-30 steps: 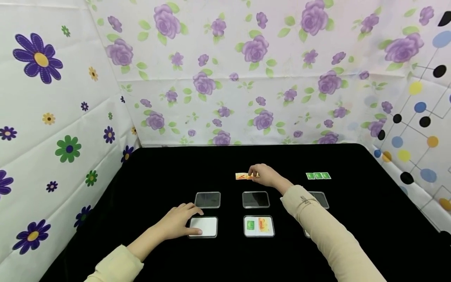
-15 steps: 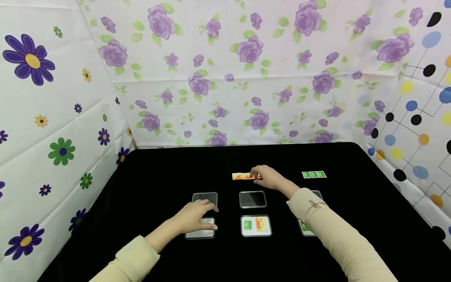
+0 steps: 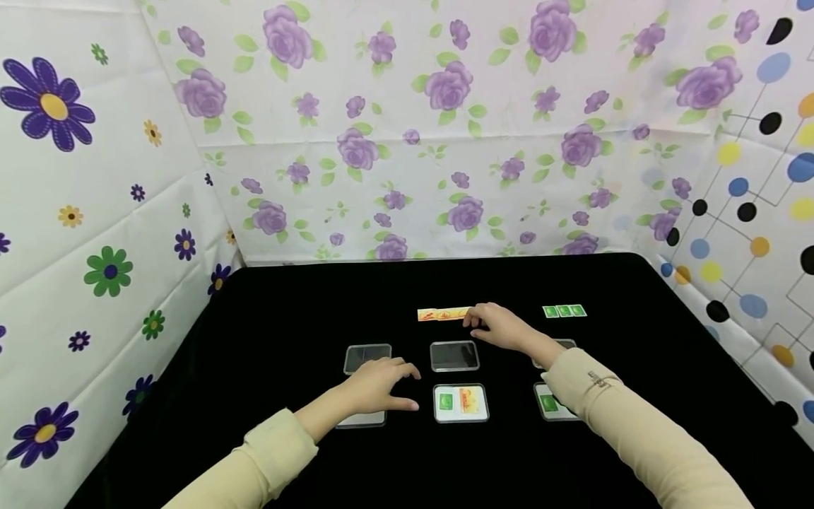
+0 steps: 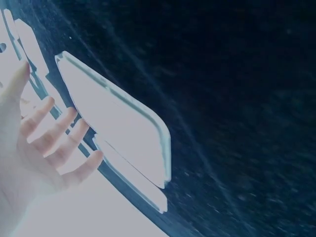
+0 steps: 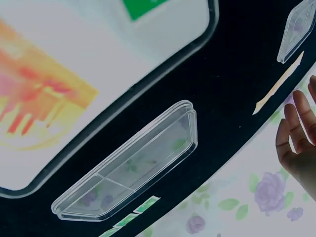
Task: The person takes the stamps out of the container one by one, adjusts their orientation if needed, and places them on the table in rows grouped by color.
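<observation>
Orange-yellow cards (image 3: 439, 314) lie in a row at the back centre, also a thin strip (image 5: 279, 86) in the right wrist view. My right hand (image 3: 505, 329) hovers at the row's right end, fingers loosely bent, nothing visible in them; in the right wrist view that hand (image 5: 302, 140) appears apart from the strip. My left hand (image 3: 378, 386), fingers spread and holding nothing, is over the left white-based case (image 3: 361, 420), hiding much of it. The middle white-based case (image 3: 456, 418) bears one green and one orange card. In the left wrist view the hand (image 4: 44, 148) is beside a pale case (image 4: 118, 118).
Three green cards (image 3: 564, 311) lie at the back right. Clear cases stand at left (image 3: 365, 354), middle (image 3: 454, 356) and right (image 3: 564, 343), the last partly behind my right arm. A white-based case with green (image 3: 562, 416) is front right. Patterned cloth walls (image 3: 381, 141) surround the black table.
My left hand has moved right, across the left white-based case. My right hand has shifted right, uncovering more of the orange row. The head view has turned slightly.
</observation>
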A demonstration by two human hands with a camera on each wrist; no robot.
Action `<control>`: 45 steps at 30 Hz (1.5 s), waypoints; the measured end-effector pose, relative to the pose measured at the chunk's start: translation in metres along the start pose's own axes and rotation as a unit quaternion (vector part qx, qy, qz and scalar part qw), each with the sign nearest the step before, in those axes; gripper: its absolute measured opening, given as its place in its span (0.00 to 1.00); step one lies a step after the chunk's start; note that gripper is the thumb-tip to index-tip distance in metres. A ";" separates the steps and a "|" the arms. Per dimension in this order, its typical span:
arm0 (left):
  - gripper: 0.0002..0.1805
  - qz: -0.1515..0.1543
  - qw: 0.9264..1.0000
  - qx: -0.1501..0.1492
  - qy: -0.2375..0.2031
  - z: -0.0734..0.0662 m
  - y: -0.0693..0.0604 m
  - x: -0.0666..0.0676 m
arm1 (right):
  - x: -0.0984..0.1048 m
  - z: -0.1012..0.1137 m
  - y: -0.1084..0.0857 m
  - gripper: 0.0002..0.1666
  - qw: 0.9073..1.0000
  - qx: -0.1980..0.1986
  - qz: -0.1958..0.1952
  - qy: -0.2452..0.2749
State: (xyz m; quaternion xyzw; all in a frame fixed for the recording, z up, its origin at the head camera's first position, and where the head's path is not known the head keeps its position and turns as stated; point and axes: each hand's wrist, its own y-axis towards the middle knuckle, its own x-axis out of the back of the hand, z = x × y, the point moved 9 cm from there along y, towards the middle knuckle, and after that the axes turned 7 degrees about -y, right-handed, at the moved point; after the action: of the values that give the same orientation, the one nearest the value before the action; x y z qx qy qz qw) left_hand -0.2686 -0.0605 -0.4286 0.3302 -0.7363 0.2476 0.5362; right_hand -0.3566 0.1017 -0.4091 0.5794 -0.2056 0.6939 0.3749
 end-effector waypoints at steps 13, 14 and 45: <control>0.29 0.009 1.000 0.022 -0.016 -0.009 0.022 -0.011 | 0.004 0.021 -0.032 0.08 0.999 0.035 -0.027 0.011; 0.30 0.011 0.999 0.027 -0.015 -0.008 0.022 -0.012 | 0.004 0.023 -0.034 0.08 0.999 0.037 -0.029 0.014; 0.38 0.016 0.998 0.061 -0.023 -0.022 0.021 -0.017 | -0.023 0.090 -0.046 0.11 0.999 0.015 -0.007 -0.052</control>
State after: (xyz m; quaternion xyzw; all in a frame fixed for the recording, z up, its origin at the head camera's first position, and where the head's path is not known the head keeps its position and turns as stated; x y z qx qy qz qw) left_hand -0.2671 -0.0277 -0.4383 0.3558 -0.7372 0.2929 0.4940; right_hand -0.2617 0.0593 -0.4165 0.6217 -0.2103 0.6634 0.3594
